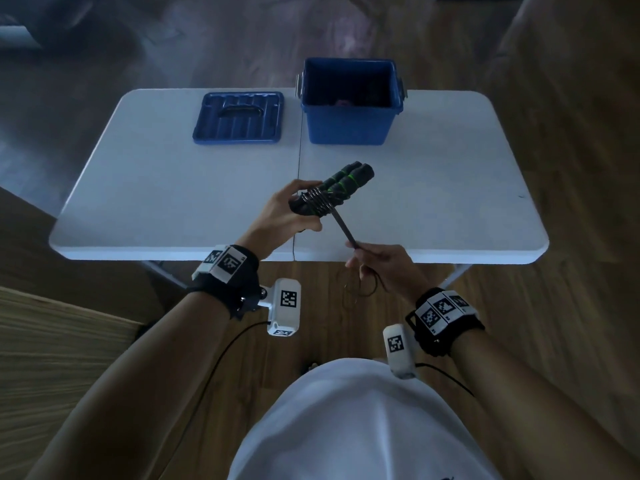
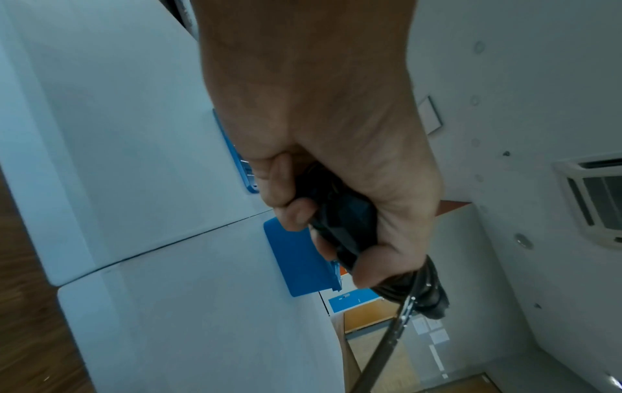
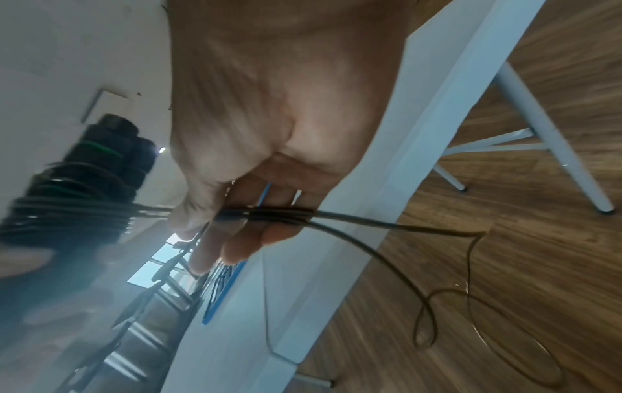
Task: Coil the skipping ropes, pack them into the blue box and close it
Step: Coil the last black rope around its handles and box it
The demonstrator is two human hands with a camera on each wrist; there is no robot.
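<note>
My left hand (image 1: 294, 213) grips two black skipping-rope handles with green rings (image 1: 341, 183) side by side above the table's front half; the same handles (image 2: 346, 226) (image 3: 101, 170) show in both wrist views. Several turns of dark rope (image 1: 317, 199) are wound round the handles. From there the rope (image 1: 343, 225) runs taut to my right hand (image 1: 377, 265), which pinches it (image 3: 269, 214) between thumb and fingers near the table's front edge. The loose rest of the rope (image 3: 437, 305) loops on the floor. The open blue box (image 1: 349, 123) stands at the back of the table, its inside dim.
The blue lid (image 1: 239, 117) lies flat on the white folding table (image 1: 450, 202), left of the box. A white table leg (image 3: 552, 138) stands on the wooden floor below my right hand. A wooden surface (image 1: 52, 341) lies at the lower left.
</note>
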